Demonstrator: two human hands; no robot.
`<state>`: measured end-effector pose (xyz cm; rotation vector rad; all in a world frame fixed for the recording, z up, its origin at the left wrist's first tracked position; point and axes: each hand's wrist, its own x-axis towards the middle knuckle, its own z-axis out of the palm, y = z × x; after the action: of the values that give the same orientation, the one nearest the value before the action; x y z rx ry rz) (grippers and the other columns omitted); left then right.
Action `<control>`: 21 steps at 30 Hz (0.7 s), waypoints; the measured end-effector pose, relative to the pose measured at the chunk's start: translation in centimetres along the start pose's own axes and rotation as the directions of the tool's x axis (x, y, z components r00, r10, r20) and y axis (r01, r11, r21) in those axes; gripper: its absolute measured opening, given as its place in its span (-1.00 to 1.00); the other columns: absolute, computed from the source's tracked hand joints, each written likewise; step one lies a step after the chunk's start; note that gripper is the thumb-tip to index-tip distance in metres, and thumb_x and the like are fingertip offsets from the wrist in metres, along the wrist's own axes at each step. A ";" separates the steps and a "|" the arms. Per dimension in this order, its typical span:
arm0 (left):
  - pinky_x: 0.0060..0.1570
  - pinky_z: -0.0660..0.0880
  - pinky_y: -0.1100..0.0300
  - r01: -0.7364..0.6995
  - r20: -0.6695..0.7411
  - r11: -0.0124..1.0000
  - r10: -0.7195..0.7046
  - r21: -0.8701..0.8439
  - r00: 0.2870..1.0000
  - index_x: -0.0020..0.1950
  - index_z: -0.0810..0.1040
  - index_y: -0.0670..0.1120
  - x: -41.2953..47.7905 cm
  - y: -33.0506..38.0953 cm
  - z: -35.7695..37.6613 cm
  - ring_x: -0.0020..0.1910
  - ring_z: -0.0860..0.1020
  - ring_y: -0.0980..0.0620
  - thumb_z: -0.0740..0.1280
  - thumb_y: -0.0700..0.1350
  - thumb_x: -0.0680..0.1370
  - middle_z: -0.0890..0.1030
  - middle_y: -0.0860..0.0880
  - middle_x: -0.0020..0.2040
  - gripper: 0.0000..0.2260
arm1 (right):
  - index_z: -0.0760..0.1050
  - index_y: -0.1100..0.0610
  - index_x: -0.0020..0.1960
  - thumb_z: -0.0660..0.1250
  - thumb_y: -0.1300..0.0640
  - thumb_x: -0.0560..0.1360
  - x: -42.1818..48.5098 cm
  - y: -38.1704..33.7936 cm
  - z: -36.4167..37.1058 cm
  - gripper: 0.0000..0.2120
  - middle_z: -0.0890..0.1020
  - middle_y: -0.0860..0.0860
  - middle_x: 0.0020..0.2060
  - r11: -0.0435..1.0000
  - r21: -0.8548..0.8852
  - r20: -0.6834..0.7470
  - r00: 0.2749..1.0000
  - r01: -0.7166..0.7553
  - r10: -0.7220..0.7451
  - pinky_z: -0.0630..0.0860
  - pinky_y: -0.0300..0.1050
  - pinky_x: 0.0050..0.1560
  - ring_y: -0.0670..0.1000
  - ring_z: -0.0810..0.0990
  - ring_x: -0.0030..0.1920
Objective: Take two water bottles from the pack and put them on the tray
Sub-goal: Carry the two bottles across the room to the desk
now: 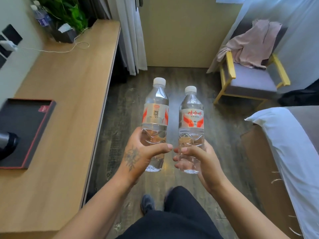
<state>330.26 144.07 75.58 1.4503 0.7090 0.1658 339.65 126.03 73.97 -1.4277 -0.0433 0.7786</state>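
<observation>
I hold two clear water bottles with white caps and red-and-white labels upright over the floor. My left hand [146,152] grips the lower half of the left bottle [156,111]. My right hand [193,157] grips the lower half of the right bottle [191,116]. The two bottles stand side by side, a little apart, and my thumbs almost touch. A black tray with a red edge [37,133] lies on the wooden desk [69,104] to my left. The pack is not in view.
A dark rounded object [7,144] sits on the tray's near left part. Farther back on the desk are a plant [67,12], a bottle [43,18] and a white cable [69,49]. A chair with pink cloth [250,73] and a bed [293,152] stand on my right.
</observation>
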 end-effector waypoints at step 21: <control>-0.07 0.69 0.22 0.056 -0.141 0.995 -0.068 -0.085 0.988 0.23 0.69 0.03 30.3 9.9 3.2 -0.04 0.79 0.08 0.68 0.07 0.13 0.82 0.01 -0.01 -0.33 | 0.58 0.16 0.26 0.56 0.01 0.22 32.2 -13.1 -1.4 -0.36 0.78 0.15 -0.09 0.996 -0.038 0.113 0.990 -0.076 0.080 0.73 0.06 -0.21 0.18 0.79 -0.16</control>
<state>358.93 158.40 74.41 1.3471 0.8553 0.2501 370.58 141.72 71.95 -1.4220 -0.0900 0.9280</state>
